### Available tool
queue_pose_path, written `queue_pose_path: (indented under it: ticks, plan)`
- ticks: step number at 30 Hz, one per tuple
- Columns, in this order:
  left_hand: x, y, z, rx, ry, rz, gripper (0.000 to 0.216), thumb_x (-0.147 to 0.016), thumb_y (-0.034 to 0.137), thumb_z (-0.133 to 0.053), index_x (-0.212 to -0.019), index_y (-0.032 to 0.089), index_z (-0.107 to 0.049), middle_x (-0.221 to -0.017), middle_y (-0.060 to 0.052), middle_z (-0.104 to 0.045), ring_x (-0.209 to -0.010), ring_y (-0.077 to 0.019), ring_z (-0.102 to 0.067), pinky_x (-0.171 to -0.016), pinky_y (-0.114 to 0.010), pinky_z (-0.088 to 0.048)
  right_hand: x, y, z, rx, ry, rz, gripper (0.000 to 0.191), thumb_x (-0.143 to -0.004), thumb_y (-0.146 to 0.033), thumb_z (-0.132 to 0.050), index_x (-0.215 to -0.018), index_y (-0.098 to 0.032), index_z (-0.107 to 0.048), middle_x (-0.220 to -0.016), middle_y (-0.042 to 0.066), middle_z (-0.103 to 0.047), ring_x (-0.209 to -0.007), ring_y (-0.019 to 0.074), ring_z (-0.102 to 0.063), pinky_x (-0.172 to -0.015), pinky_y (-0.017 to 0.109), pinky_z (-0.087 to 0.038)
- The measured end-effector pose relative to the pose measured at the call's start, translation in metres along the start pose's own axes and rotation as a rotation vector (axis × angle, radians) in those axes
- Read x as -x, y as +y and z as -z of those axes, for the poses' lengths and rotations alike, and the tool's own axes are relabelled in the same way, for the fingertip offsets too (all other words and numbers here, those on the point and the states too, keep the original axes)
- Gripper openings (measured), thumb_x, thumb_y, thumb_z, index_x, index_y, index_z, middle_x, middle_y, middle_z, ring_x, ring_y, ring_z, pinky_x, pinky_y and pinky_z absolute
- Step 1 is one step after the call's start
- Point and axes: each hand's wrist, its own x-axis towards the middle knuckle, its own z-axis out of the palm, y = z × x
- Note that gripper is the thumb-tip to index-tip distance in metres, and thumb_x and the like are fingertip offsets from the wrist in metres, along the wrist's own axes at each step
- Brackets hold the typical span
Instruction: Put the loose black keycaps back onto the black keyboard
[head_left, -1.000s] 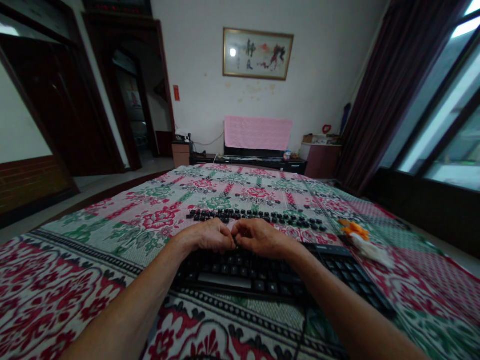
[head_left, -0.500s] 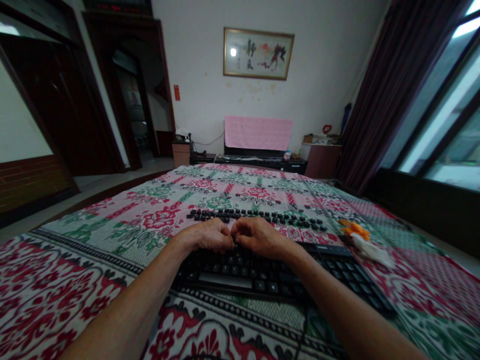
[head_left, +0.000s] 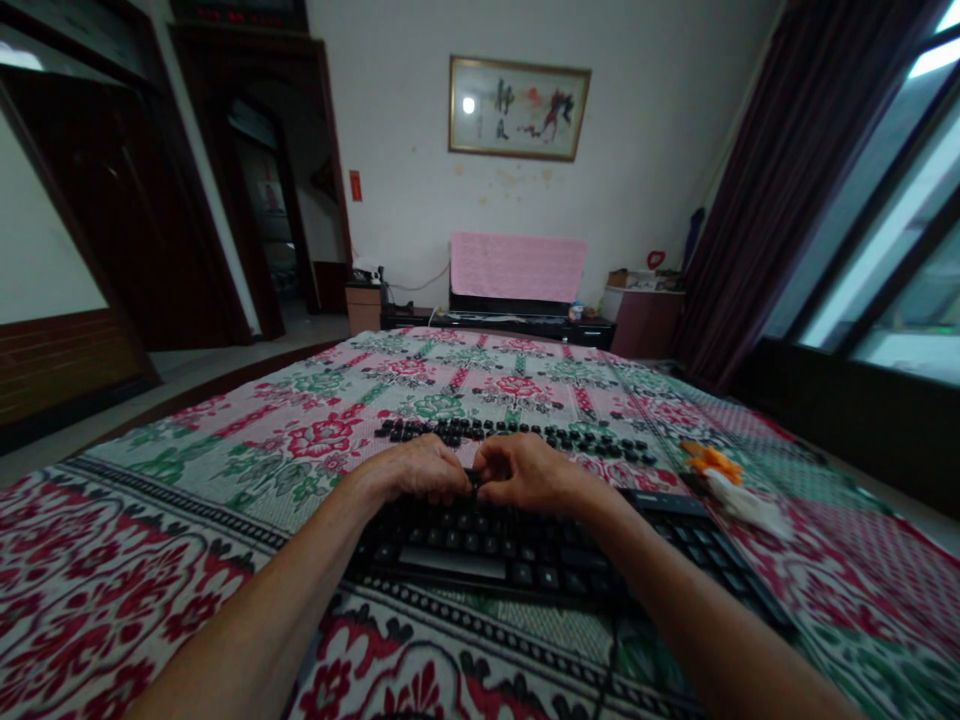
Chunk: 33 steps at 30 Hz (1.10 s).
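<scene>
We see a flowered cloth point(head_left: 225, 450) filling the lower half of the frame. On it, at lower centre, lies a black keyboard point(head_left: 540, 560), and just above it runs a row of loose keycaps point(head_left: 525, 433). Our left hand point(head_left: 418, 470) and right hand point(head_left: 531, 474) meet over the keyboard's top edge, fingers curled inward. Whether they pinch anything we cannot tell. A small orange-and-white thing point(head_left: 712, 464) lies at centre right.

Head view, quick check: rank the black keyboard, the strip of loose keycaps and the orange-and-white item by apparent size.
1. black keyboard, though nearness to the camera enlarges it.
2. strip of loose keycaps, farther off.
3. orange-and-white item, clearly smallest.
</scene>
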Motion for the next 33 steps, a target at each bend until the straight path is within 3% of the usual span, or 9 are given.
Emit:
queue_pose_path:
  ticks: [8, 15, 25, 33]
  plan:
    - [0.001, 0.001, 0.001, 0.029, 0.017, 0.007, 0.026, -0.055, 0.034, -0.048, -0.064, 0.015, -0.062, -0.052, 0.002, -0.053, -0.046, -0.0083, -0.046, -0.043, -0.019, -0.034, 0.0, -0.002, -0.01, 0.29, 0.156, -0.034, 0.018, -0.063, -0.029, -0.053, -0.072, -0.015, -0.059, -0.065, 0.003, -0.057, -0.056, 0.0104, -0.045, -0.049, 0.021, -0.029]
    - [0.001, 0.001, 0.001, 0.03, 0.014, 0.011, 0.024, -0.054, 0.034, -0.05, -0.062, 0.015, -0.062, -0.052, 0.002, -0.053, -0.046, -0.008, -0.046, -0.042, -0.019, -0.032, 0.0, -0.005, -0.012, 0.25, 0.164, 0.025, 0.021, -0.068, -0.031, -0.048, -0.069, -0.014, -0.059, -0.061, 0.003, -0.057, -0.053, 0.0092, -0.044, -0.047, 0.021, -0.027]
    - [0.006, 0.005, 0.003, 0.029, -0.003, -0.013, 0.024, -0.055, 0.037, -0.052, -0.06, 0.014, -0.058, -0.049, 0.003, -0.05, -0.043, -0.0059, -0.041, -0.042, -0.019, -0.03, 0.012, -0.012, 0.008, 0.143, -0.037, -0.012, 0.016, -0.063, -0.019, -0.048, -0.07, -0.013, -0.061, -0.058, -0.001, -0.056, -0.051, 0.0072, -0.043, -0.046, 0.018, -0.028]
    - [0.002, -0.003, 0.003, -0.013, -0.035, -0.037, 0.024, -0.056, 0.035, -0.051, -0.067, 0.017, -0.061, -0.049, 0.004, -0.05, -0.042, -0.0064, -0.04, -0.039, -0.018, -0.027, 0.007, -0.01, 0.001, 0.212, -0.119, 0.035, 0.015, -0.063, -0.021, -0.047, -0.061, -0.013, -0.06, -0.048, -0.004, -0.044, -0.046, 0.0054, -0.033, -0.043, 0.019, -0.023]
